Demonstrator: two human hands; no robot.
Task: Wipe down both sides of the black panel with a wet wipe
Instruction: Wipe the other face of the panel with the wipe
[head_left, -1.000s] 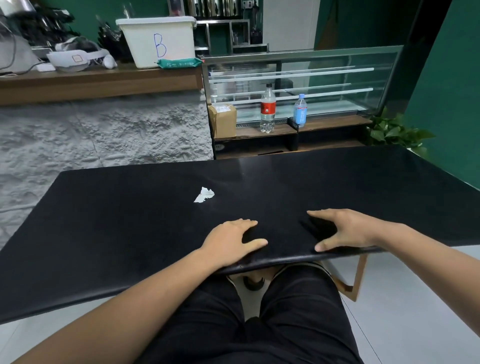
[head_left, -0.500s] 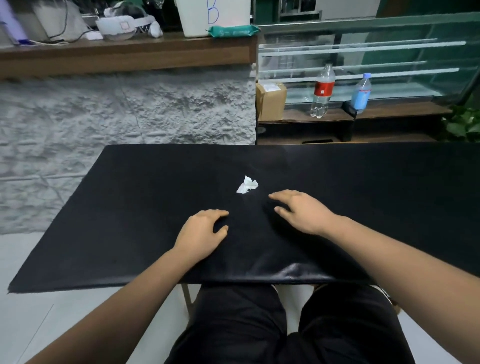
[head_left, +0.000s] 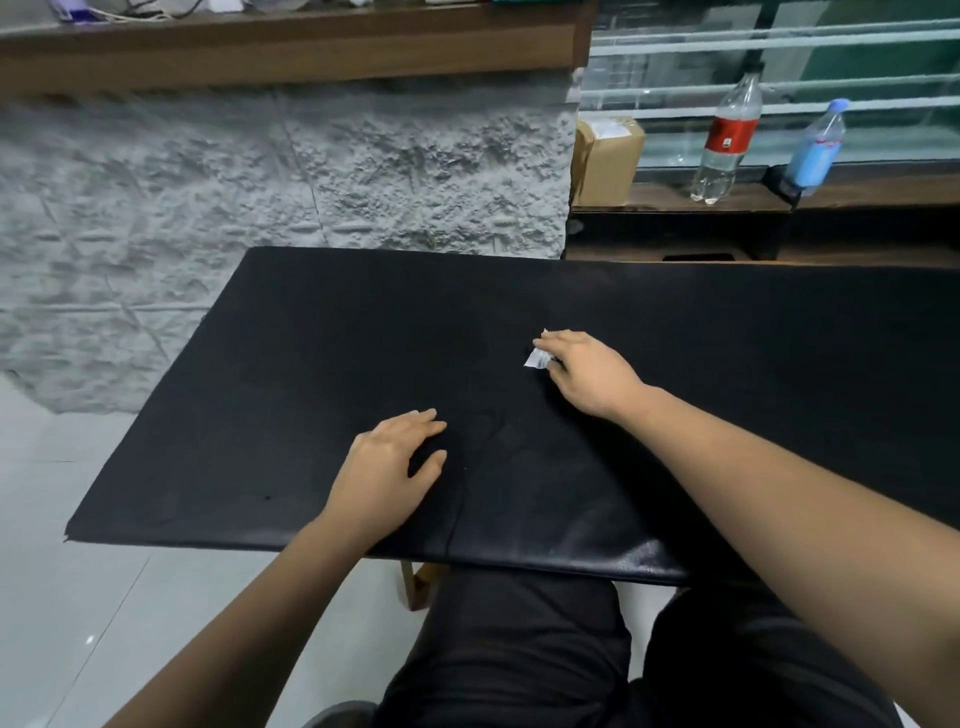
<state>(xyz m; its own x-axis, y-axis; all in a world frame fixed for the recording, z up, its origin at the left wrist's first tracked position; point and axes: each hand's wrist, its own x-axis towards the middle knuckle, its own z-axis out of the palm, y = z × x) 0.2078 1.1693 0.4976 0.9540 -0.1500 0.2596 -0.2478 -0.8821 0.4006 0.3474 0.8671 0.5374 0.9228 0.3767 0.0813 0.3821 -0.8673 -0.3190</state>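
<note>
Since half a second ago my right hand (head_left: 587, 371) has slid forward across the black panel (head_left: 311, 389) to the wet wipe (head_left: 536, 358), which then lay bare just beyond my fingertips. My left hand (head_left: 387, 467) has hardly shifted.

The panel lies flat across the middle of the frame, its near edge over my lap at the lower centre and its far edge toward the grey stone wall. The wipe sits crumpled on the panel's top face, right of centre, a white corner peeking out at the left of my right hand.

As I judge it, the task is barely started. I am only picking up the wipe, I can make out no wet streaks on the dark surface, and the underside has yet to be turned up and cleaned.

My right hand is bent over the wipe, index finger reaching past it and thumb tucked in beneath, so I take it as a light pinch on the wipe. My left hand holds nothing: it rests palm down on the panel, fingers relaxed and slightly spread, steadying it.
</note>
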